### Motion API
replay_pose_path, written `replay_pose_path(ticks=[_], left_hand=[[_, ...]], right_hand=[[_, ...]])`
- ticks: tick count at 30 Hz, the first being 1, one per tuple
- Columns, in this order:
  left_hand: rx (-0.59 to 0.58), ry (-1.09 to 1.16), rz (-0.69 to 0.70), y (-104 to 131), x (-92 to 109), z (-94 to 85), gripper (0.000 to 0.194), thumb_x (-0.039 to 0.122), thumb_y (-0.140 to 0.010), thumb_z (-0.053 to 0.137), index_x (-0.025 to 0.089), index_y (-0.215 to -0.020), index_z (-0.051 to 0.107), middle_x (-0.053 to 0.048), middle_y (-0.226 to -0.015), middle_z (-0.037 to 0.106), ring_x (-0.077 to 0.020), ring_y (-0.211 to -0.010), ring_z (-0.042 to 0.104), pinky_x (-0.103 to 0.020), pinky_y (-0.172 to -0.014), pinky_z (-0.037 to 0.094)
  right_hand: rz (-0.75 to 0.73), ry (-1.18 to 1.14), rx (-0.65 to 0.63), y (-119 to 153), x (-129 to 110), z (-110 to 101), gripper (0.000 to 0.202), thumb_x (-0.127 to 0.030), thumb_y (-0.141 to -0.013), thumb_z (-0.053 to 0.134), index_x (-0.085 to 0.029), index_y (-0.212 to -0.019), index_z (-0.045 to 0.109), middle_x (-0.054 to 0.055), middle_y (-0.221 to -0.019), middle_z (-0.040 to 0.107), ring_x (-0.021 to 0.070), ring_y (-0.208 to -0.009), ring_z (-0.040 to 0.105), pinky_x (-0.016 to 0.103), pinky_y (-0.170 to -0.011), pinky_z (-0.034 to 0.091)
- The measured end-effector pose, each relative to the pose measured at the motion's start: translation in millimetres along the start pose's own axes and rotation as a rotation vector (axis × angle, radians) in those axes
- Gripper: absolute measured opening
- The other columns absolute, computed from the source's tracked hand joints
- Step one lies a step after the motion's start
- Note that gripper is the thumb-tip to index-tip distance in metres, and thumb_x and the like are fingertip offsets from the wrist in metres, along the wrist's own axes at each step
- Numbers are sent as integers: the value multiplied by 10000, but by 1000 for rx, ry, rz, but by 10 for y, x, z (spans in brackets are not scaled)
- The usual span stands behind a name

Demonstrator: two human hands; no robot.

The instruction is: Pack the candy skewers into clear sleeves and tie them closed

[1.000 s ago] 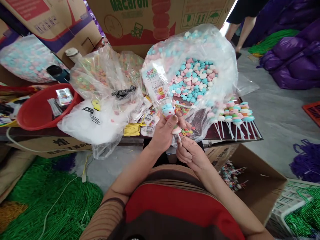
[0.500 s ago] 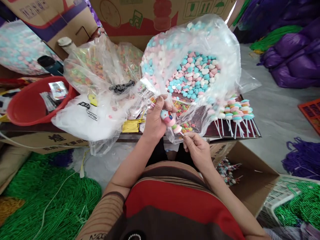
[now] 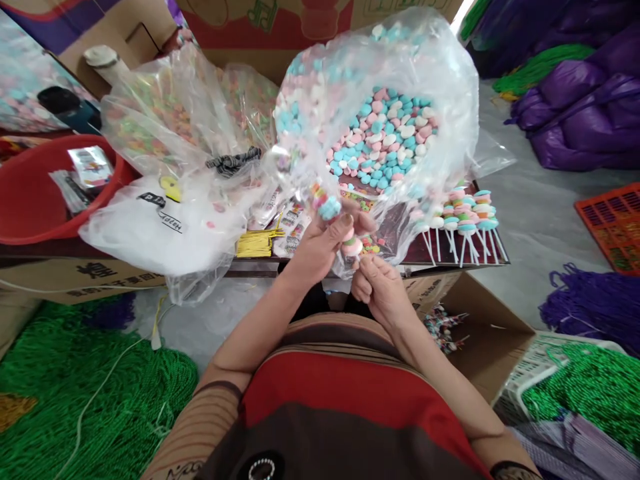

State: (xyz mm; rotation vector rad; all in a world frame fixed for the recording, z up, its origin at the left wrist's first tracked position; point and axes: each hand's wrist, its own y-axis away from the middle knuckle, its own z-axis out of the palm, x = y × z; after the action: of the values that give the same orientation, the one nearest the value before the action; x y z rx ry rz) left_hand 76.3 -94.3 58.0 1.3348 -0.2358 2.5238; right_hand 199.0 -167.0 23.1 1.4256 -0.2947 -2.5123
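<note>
A marshmallow skewer [image 3: 351,247] with pink, green and white pieces lies in my left hand [image 3: 324,244], whose fingers are wrapped round its middle. Its upper end, with blue and multicoloured pieces, sticks out beyond the thumb. Clear wrapping seems to surround that end, though it is blurred. Just below the lowest white piece, my right hand [image 3: 377,285] pinches the stick, mostly hidden by the fingers. Ahead of both hands, a large open plastic bag [image 3: 453,87] holds pink, blue and white marshmallows. Several finished skewers [image 3: 465,217] lie at the table's right end, sticks toward me.
Yellow twist ties [image 3: 254,244] lie left of my hands, beside a white plastic bag [image 3: 200,230]. A red basin [image 3: 30,223] with packets stands further left. Below the table's right end is an open cardboard box [image 3: 493,320] with wrapped skewers. Green cords [image 3: 105,393] cover the floor at left.
My right hand has come closer to my left, up against the skewer's lower end. The left hand has turned, covering the middle and showing the top pieces. The view has shifted slightly right.
</note>
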Motion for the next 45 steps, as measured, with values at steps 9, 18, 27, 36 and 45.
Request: replay_pose_path(ticks=[9, 18, 27, 36, 45], left_hand=[[91, 191, 87, -95, 384, -215, 355, 321, -1085, 322, 264, -1166, 662, -22, -972, 746, -234, -1240, 701, -416, -1047, 557], [407, 294, 101, -238, 346, -186, 239, 254, -1086, 390, 205, -1016, 614, 26, -835, 707, -161, -1199, 724, -318, -1058, 563], [391, 300, 109, -204, 195, -205, 209, 323, -1048, 492, 246, -993, 678, 18, -692, 658, -190, -946, 767, -363, -941, 576], [263, 260, 158, -149, 136, -111, 237, 235, -1045, 466, 232, -924, 669, 51, -645, 616, -104, -645, 689, -262, -773, 584], [315, 177, 79, -131, 18, -44, 225, 467, -967, 639, 246, -988, 678, 58, -618, 549, -87, -597, 606, -208, -603, 505]], right_hand=[[-195, 229, 69, 4, 72, -251, 308, -502, -775, 848, -225, -789, 713, -71, -541, 558, 80, -514, 475, 240, -557, 424], [-314, 397, 230, -15, 134, -349, 218, -440, -826, 803, -259, -943, 770, -61, -644, 594, 90, -578, 526, 251, -602, 470], [-318, 461, 218, 17, 200, -311, 338, -542, -940, 662, -221, -836, 685, -94, -477, 423, 78, -449, 411, 243, -504, 389], [-294, 622, 133, 5, 118, -239, 445, -654, -952, 561, -228, -867, 657, -76, -508, 468, 93, -464, 421, 253, -495, 361], [-398, 587, 302, -18, 205, -242, 346, -565, -883, 709, -220, -866, 692, -60, -589, 575, 87, -501, 449, 243, -505, 379]])
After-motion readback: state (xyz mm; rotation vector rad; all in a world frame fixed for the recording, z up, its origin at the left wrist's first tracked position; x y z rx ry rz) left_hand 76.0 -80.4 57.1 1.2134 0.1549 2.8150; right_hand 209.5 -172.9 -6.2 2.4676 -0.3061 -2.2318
